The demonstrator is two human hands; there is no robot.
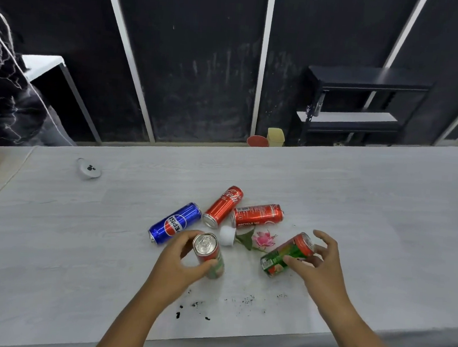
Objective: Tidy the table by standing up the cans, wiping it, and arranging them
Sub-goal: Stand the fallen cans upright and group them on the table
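Tabletop (pixel 356 210): long and pale grey.
Left hand (pixel 182 260): grip clasped round the upright can (pixel 207 253).
Right hand (pixel 322 262): grip loose, fingers spread over the tilted green can (pixel 284 255); best to close round its middle, then pivot it onto its base.
Lying cans: blue can (pixel 176 222), red can (pixel 223 204) and second red can (pixel 257 215), just behind.
In the way: tipped white pot (pixel 227 235) and pink flower (pixel 265 238) between the hands (easily knocked).
Dirt: dark specks (pixel 248 300) near the front edge.

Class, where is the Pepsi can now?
In the head view, the Pepsi can lies on its side left of centre, beside a red can, just beyond the left hand.
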